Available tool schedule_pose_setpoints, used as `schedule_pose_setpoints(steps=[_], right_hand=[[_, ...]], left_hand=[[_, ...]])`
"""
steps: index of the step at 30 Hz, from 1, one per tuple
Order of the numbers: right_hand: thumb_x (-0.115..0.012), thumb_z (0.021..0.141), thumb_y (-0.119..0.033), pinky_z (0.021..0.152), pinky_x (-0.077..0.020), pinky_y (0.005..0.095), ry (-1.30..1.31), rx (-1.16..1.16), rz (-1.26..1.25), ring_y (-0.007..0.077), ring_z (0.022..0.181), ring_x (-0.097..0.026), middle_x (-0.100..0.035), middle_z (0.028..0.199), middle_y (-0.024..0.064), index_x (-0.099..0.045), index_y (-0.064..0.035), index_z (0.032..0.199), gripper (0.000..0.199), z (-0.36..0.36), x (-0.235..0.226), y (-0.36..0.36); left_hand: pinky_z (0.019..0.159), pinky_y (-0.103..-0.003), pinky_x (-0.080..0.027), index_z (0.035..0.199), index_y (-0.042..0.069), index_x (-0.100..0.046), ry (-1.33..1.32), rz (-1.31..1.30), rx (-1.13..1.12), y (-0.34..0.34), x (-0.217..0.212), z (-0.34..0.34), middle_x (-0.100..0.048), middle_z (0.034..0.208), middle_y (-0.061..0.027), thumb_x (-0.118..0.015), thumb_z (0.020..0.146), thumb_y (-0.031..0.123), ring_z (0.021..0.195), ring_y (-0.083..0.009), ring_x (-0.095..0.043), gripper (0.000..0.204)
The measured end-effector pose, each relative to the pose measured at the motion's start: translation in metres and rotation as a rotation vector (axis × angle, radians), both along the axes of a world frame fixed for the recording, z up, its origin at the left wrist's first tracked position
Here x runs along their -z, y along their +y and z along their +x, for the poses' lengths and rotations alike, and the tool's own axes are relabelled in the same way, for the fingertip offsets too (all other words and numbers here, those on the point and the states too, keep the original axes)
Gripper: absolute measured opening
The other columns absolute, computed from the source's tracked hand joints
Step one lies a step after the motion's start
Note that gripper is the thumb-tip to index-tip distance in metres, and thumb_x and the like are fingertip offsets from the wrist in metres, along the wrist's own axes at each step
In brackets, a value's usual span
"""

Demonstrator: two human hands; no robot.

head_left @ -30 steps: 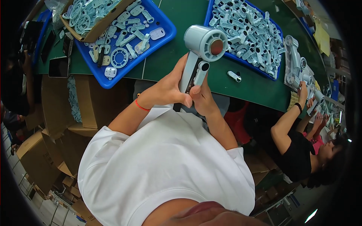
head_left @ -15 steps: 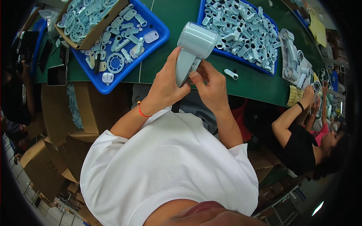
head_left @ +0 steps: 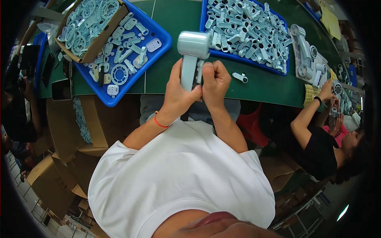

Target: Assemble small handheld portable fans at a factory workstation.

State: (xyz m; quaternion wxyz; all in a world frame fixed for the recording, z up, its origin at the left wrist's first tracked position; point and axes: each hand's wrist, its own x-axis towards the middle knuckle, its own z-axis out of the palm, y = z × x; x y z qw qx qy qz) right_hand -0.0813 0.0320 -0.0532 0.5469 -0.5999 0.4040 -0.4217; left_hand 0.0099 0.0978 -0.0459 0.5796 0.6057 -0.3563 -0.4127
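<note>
A pale blue-grey handheld fan (head_left: 194,44), with a drum-shaped head and a straight handle, is held nearly upright above the table's front edge. My left hand (head_left: 174,91) wraps round the handle from the left. At the handle's right side my right hand (head_left: 215,85) is closed, its thumb pressing the edge and its fingers curled. What lies under those fingertips is hidden. A narrow open seam shows along the handle near that thumb. A small pale panel with a dark window (head_left: 239,77) lies on the green table to the right.
A blue tray (head_left: 162,51) at left holds loose parts and a cardboard box (head_left: 92,50) of round grilles. Another blue tray (head_left: 242,63), behind right, is heaped with small panels. Phones (head_left: 62,89) lie far left. A co-worker (head_left: 313,137) handles similar parts at right.
The fan has turned from a rightward tilt to nearly upright. My right hand has curled more tightly, its thumb now raised and pressed along the handle's side.
</note>
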Motion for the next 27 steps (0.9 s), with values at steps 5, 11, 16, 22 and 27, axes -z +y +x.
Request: schedule_pose_setpoints(steps=[5, 11, 16, 22, 27], right_hand=[[-0.052, 0.094, -0.036, 0.052, -0.0305, 0.0189, -0.028, -0.138, 0.01, 0.0036, 0.059, -0.039, -0.043, 0.065, -0.0017, -0.049, -0.0047, 0.076, 0.036, -0.022, 0.002, -0.013], [-0.05, 0.089, -0.054, 0.066, -0.0455, 0.0242, 0.109, -0.289, -0.172, 0.0134, 0.076, -0.058, -0.06, 0.09, 0.0088, -0.046, 0.0029, 0.119, 0.064, -0.002, -0.013, -0.01], [-0.052, 0.09, -0.048, 0.06, -0.0464, 0.0279, 0.072, -0.187, -0.07, 0.016, 0.067, -0.058, -0.061, 0.08, 0.0114, -0.052, 0.0035, 0.113, 0.056, -0.008, -0.003, -0.002], [-0.048, 0.093, -0.043, 0.063, -0.0439, 0.0248, 0.039, -0.075, -0.16, 0.0107, 0.074, -0.052, -0.059, 0.085, 0.0064, -0.056, 0.0035, 0.105, 0.049, -0.009, 0.006, 0.001], [-0.047, 0.093, -0.046, 0.058, -0.0448, 0.028, 0.093, -0.057, -0.203, 0.0161, 0.063, -0.056, -0.06, 0.074, 0.009, -0.056, 0.0025, 0.102, 0.05, -0.005, 0.007, -0.003]], left_hand=[[0.073, -0.031, -0.05, 0.133, 0.001, -0.03, 0.059, -0.014, -0.079, 0.003, -0.008, 0.025, -0.052, 0.107, -0.0141, -0.064, 0.071, 0.005, 0.087, -0.0209, -0.059, 0.071], [0.096, -0.038, -0.038, 0.134, -0.002, -0.029, -0.223, -0.077, 0.062, -0.004, -0.002, 0.016, -0.043, 0.124, -0.0215, -0.067, 0.069, 0.011, 0.11, -0.0335, -0.049, 0.077], [0.089, -0.036, -0.043, 0.133, -0.003, -0.029, -0.052, 0.044, 0.154, -0.003, -0.008, 0.018, -0.042, 0.12, -0.0201, -0.067, 0.067, 0.011, 0.107, -0.0312, -0.05, 0.077], [0.079, -0.036, -0.049, 0.133, -0.002, -0.03, 0.12, 0.14, 0.23, -0.007, -0.022, 0.017, -0.043, 0.117, -0.0191, -0.065, 0.066, 0.009, 0.103, -0.0274, -0.052, 0.077], [0.071, -0.039, -0.052, 0.133, -0.001, -0.029, -0.197, 0.044, 0.178, -0.009, -0.006, 0.017, -0.045, 0.114, -0.0194, -0.067, 0.067, 0.009, 0.097, -0.0303, -0.055, 0.077]])
